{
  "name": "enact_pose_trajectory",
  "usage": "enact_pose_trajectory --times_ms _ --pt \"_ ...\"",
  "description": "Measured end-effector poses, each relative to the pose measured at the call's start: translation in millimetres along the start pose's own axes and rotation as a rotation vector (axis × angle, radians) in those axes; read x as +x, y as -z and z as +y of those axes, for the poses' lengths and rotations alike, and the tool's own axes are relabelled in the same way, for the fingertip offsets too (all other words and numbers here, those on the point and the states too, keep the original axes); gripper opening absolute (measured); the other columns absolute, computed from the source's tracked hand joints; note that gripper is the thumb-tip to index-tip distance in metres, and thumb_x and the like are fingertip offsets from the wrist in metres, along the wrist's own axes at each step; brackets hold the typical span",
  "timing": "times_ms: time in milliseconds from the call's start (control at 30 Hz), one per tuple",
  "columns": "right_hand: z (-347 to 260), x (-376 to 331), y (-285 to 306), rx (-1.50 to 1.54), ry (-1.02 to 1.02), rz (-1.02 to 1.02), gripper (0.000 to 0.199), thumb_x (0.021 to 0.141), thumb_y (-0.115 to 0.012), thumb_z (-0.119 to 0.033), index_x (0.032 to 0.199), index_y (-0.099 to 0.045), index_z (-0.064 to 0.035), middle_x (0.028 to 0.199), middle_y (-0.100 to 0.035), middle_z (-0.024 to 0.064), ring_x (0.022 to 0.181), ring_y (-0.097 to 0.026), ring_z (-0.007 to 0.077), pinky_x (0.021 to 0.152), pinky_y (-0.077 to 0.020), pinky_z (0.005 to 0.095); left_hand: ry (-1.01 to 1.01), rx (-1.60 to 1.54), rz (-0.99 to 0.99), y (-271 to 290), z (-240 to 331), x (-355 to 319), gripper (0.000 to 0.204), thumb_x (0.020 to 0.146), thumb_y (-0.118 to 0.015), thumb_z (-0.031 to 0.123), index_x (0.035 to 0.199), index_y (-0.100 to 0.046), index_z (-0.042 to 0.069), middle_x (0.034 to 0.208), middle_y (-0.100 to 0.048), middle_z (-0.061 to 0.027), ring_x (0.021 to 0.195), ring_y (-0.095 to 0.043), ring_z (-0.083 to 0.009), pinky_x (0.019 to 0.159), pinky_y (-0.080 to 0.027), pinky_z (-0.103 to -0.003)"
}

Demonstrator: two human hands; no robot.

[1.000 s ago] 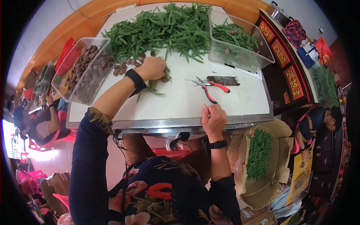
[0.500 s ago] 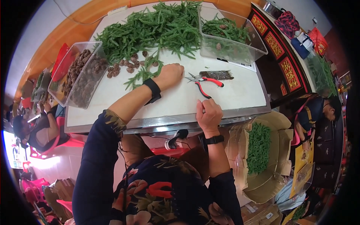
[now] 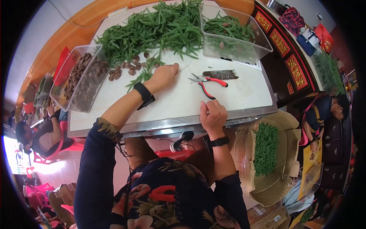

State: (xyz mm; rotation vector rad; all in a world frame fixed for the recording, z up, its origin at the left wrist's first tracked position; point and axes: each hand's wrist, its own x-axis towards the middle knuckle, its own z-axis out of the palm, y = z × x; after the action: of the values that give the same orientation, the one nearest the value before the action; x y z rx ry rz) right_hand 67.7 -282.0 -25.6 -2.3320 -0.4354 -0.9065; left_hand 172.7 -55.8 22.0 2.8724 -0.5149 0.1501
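Fingers of your left hand (image 3: 164,77) pinch a skinny, straight wire (image 3: 184,68); right hand (image 3: 214,117) curled, can't tell if it's holding anything. White metal-edged table (image 3: 244,98), pinkish floor (image 3: 74,162).

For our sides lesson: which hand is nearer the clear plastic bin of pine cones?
Left. The left hand is right of the bin; the right hand is farther right, by the table's near edge.

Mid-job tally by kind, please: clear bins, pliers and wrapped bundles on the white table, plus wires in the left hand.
Clear bins: 2, left bin and right bin
Pliers: 1
Wrapped bundle: 1
Thin wire in left hand: 1
Total: 5
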Motion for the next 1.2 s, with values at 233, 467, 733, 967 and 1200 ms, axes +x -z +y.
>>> enact_pose_trajectory --times_ms 233,467,733,967,1200 --pt "-0.3 -0.6 -0.6 -0.004 -0.001 0.011 0.027 0.082 -0.068 -0.018 0.065 -0.049 -0.0091 0.064 -0.049 0.0063 0.054 -0.052 0.0287 0.052 -0.0377 0.0402 -0.149 -0.308 0.323 17.2 26.3 -34.4 0.011 0.082 -0.06 0.004 0.093 -0.06 0.004 0.077 -0.064 -0.0163 0.07 -0.063 -0.0364 0.061 -0.049 -0.045" --pt "-37.3 21.0 -2.0 0.35 -0.281 0.119 0.009 0.082 -0.07 -0.012 0.09 -0.067 -0.008 0.075 -0.058 0.0063 0.065 -0.055 0.0256 0.06 -0.0456 0.0386 -0.243 -0.269 0.31 12.5 58.2 -75.3 0.012 0.082 -0.061 0.003 0.094 -0.062 0.004 0.082 -0.061 -0.0138 0.072 -0.061 -0.0351 0.062 -0.049 -0.042" --pt "-22.3 13.9 -14.5 0.104 0.087 -0.044 0.01 0.086 -0.064 -0.009 0.096 -0.068 -0.0096 0.081 -0.061 0.0051 0.086 -0.056 0.0253 0.073 -0.0433 0.0375 -0.25 -0.328 0.268 18.0 55.0 -89.9 0.014 0.08 -0.059 0.003 0.094 -0.062 0.005 0.083 -0.059 -0.0125 0.076 -0.062 -0.0334 0.064 -0.05 -0.042" --pt "-17.8 14.9 -16.5 0.086 0.02 -0.043 0.013 0.087 -0.062 -0.007 0.098 -0.067 -0.0085 0.079 -0.062 0.0047 0.08 -0.058 0.0248 0.071 -0.0419 0.0364 -0.038 -0.278 0.366 27.3 13.3 -81.2 0.019 0.08 -0.062 0.001 0.099 -0.063 0.004 0.089 -0.06 -0.0134 0.076 -0.062 -0.0322 0.065 -0.05 -0.04" --pt "-16.4 10.3 -19.0 0.179 -0.033 -0.062 0.016 0.089 -0.058 -0.005 0.103 -0.066 -0.0057 0.083 -0.065 0.0091 0.075 -0.061 0.0298 0.068 -0.0451 0.0393 0.069 0.06 0.321 17.8 -18.2 -63.9 0.024 0.078 -0.067 0.006 0.102 -0.064 0.006 0.095 -0.062 -0.0121 0.087 -0.06 -0.0318 0.076 -0.05 -0.041"
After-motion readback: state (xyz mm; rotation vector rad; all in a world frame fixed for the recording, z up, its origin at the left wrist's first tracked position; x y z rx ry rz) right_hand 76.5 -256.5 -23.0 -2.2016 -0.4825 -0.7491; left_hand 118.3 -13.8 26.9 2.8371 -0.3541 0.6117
